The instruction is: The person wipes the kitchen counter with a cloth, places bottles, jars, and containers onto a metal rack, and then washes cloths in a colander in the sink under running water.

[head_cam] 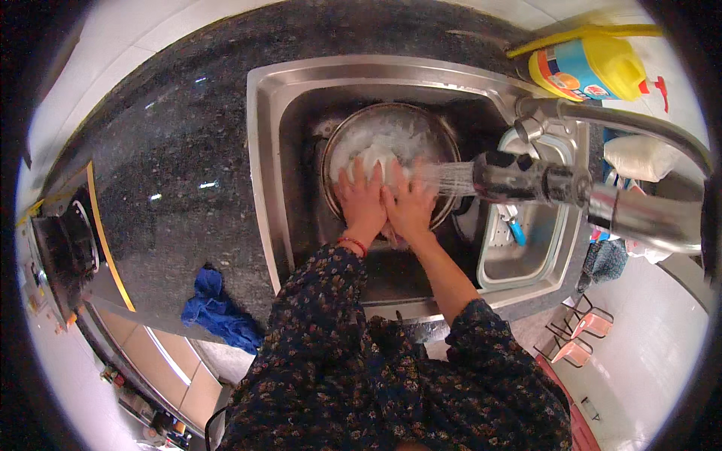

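A round metal basin (pixel 395 121) stands in the dark main bowl of the stainless steel sink (pixel 263 169), with whitish, cloudy water in it. My left hand (pixel 361 197) and my right hand (pixel 410 200) lie side by side over the basin, palms down, thumbs close together. Both press on a pale wet cloth or similar soft thing (pixel 375 153), whose kind I cannot tell; part of it shows beyond my fingertips. Water sprays from the faucet head (pixel 507 175) onto my right hand and the basin. Neither hand is seen to grasp anything.
A smaller basin (pixel 522 270) on the right holds a blue-handled utensil (pixel 515 230). A yellow detergent jug (pixel 606 67) stands behind the faucet. On the dark stone counter (pixel 169 214) at the left, a blue cloth (pixel 223 315) hangs over the front edge. A curved metal spout (pixel 632 117) crosses the right side.
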Demonstrator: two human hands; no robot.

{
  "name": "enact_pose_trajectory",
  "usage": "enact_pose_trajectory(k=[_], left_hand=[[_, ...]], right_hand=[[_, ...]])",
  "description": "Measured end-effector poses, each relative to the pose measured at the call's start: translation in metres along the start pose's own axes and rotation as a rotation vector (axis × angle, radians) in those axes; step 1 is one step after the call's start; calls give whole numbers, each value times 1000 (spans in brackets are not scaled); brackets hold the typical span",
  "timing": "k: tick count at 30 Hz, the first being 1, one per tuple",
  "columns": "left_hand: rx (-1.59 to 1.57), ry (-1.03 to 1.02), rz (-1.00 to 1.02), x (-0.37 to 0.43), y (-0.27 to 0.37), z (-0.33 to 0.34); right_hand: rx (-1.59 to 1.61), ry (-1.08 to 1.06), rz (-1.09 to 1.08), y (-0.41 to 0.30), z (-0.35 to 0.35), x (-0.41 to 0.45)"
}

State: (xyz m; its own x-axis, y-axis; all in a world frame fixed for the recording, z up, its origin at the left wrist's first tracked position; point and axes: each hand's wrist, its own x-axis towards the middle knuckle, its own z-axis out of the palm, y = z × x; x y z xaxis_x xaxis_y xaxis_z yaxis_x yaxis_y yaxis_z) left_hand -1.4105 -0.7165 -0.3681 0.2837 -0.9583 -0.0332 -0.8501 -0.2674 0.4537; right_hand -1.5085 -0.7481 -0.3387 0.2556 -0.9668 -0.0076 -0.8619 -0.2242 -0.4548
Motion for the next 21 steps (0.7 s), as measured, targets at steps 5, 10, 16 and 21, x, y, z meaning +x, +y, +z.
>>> enact_pose_trajectory(k=[5, 10, 16, 21], left_hand=[[80, -213, -90, 33, 7, 17], [-54, -384, -189, 82, -13, 45], [-543, -364, -202, 102, -72, 54], [-486, 146, 28, 37, -11, -16]], right_hand=[[-211, 40, -126, 31, 47, 27], [-165, -240, 25, 50, 69, 88], [157, -61, -35, 2, 41, 97], [345, 172, -257, 0, -24, 40]])
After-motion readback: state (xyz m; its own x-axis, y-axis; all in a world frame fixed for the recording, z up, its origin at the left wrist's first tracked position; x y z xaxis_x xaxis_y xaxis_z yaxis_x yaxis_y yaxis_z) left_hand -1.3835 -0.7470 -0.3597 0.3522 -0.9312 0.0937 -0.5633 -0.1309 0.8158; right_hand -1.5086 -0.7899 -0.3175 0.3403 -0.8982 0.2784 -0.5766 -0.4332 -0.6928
